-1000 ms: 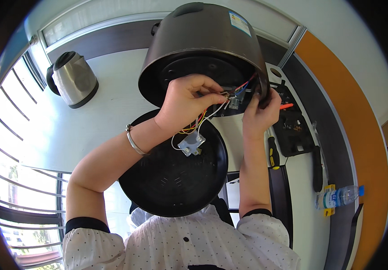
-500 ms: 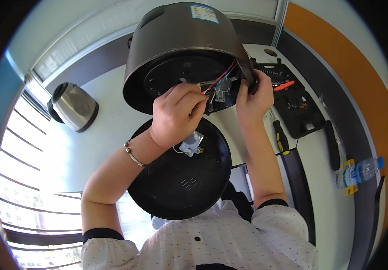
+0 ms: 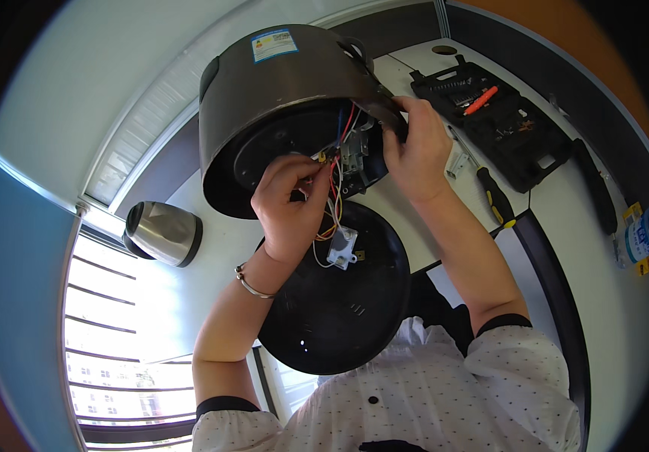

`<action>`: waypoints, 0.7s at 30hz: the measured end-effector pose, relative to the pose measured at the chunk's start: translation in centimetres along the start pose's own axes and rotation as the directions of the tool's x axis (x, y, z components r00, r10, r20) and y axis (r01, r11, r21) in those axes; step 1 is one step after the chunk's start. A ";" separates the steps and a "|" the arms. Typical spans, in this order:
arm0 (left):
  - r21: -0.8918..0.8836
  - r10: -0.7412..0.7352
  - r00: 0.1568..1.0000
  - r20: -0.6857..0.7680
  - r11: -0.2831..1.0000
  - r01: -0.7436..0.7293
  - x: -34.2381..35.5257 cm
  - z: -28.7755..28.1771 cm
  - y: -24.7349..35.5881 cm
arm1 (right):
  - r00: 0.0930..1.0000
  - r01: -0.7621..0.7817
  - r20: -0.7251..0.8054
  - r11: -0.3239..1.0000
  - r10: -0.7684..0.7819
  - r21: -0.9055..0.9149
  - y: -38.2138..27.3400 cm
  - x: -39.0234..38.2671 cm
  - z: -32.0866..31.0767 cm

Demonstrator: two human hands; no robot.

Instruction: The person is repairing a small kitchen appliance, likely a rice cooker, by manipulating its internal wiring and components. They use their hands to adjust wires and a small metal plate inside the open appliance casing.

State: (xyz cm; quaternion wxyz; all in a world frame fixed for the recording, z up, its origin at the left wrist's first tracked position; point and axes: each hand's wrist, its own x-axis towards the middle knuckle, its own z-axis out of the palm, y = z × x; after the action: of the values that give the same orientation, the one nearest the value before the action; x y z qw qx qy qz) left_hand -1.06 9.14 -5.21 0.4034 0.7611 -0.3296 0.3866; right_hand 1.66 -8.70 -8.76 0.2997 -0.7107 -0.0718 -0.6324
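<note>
A dark grey, drum-shaped cooker housing lies tipped on the table, its open underside toward me. Inside sit a black round plate and metal brackets. My left hand is closed in a pinch on a wire among the red, white and blue wires, by a small yellow connector. My right hand grips the housing's right rim, thumb inside. Below, a black round base cover hangs near my body. A small white box lies on it, joined to the wires.
To the right lies an open black tool case with a red-handled tool. A black-and-yellow screwdriver is near my right forearm, and a long black object and plastic bottle are farther right. A steel kettle stands left.
The view has shifted and turned. My left hand has moved slightly away from the wires' upper part, showing the yellow connector and more wire. My right hand keeps its grip on the rim.
</note>
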 end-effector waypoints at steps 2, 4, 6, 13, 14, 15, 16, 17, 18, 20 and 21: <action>-0.039 -0.086 0.996 0.005 0.996 0.086 -0.1 0.2 0.0 | 1.000 0.012 -0.005 1.000 -0.012 0.013 0.1 0.0 0.0; -0.085 -0.177 0.984 0.026 0.980 0.178 -0.2 0.2 -0.1 | 1.000 0.010 -0.007 1.000 -0.010 0.016 0.1 -0.1 0.1; -0.161 -0.295 0.953 0.072 0.939 0.303 -0.2 0.3 0.0 | 1.000 0.021 -0.010 1.000 -0.021 0.008 0.2 -0.1 0.1; -0.302 -0.448 0.885 0.122 0.833 0.464 0.0 0.7 0.9 | 0.999 0.032 -0.021 0.999 -0.032 -0.004 0.1 0.1 0.1; -0.306 -0.467 0.875 0.129 0.820 0.483 0.0 0.7 1.0 | 0.999 0.031 -0.018 1.000 -0.031 -0.006 0.2 0.1 0.1; -0.310 -0.486 0.864 0.136 0.807 0.503 0.0 0.7 1.0 | 0.999 0.035 -0.021 0.999 -0.035 -0.004 0.2 0.1 0.1; -0.314 -0.504 0.852 0.143 0.793 0.522 0.1 0.8 1.1 | 0.999 0.039 -0.024 0.999 -0.039 -0.002 0.2 0.1 0.0; -0.305 -0.508 0.849 0.147 0.793 0.528 0.0 0.8 1.2 | 0.999 0.044 -0.026 0.999 -0.044 0.001 0.3 0.1 0.1; -0.297 -0.513 0.845 0.150 0.792 0.533 0.0 0.8 1.3 | 0.999 0.042 -0.025 0.999 -0.042 0.003 0.3 0.1 0.1; -0.288 -0.519 0.841 0.155 0.790 0.541 0.0 0.8 1.5 | 0.999 0.038 -0.022 0.999 -0.038 0.005 0.3 0.1 0.1; -0.288 -0.521 0.839 0.156 0.789 0.543 0.1 0.8 1.6 | 0.999 0.035 -0.022 0.999 -0.035 0.006 0.3 0.1 0.1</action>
State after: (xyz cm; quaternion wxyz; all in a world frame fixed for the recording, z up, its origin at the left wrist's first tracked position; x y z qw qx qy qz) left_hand -2.06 7.69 -4.89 0.6025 0.7597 -0.1738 0.1722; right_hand 1.88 -8.92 -8.78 0.2917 -0.7013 -0.0832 -0.6451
